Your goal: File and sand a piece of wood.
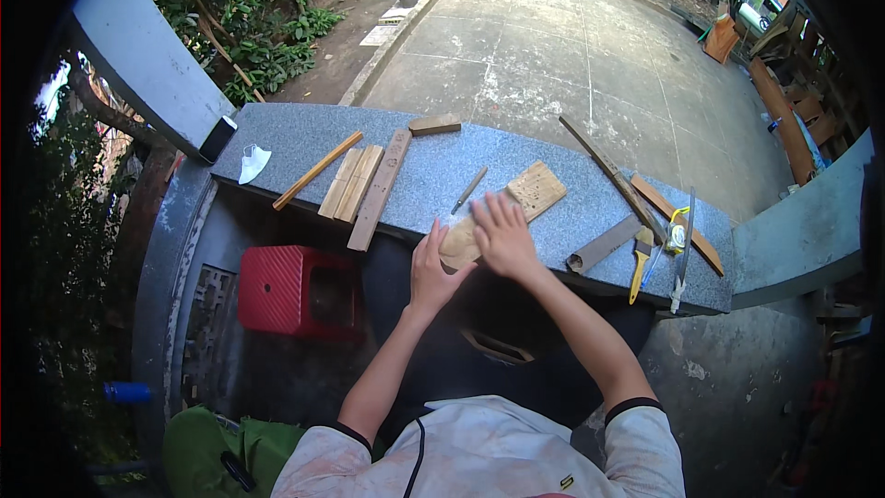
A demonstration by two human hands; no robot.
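Note:
A light-brown wooden board [536,186] lies slantwise at the front edge of the stone bench, between my hands. My left hand [431,269] grips its near end, fingers along the left side and thumb by the end. My right hand [503,232] rests flat on the board's middle with its fingers stretched out; whether anything thin lies under that palm is hidden. A slim, dark, pointed tool [469,190] lies just beyond my hands.
Wooden strips [358,183], a long brown slat [381,189] and a small block [435,124] lie left on the grey bench [304,134]. To the right are a dark stick [610,175], a paintbrush [641,263] and a yellow tape measure [678,232]. A red stool [272,290] stands below.

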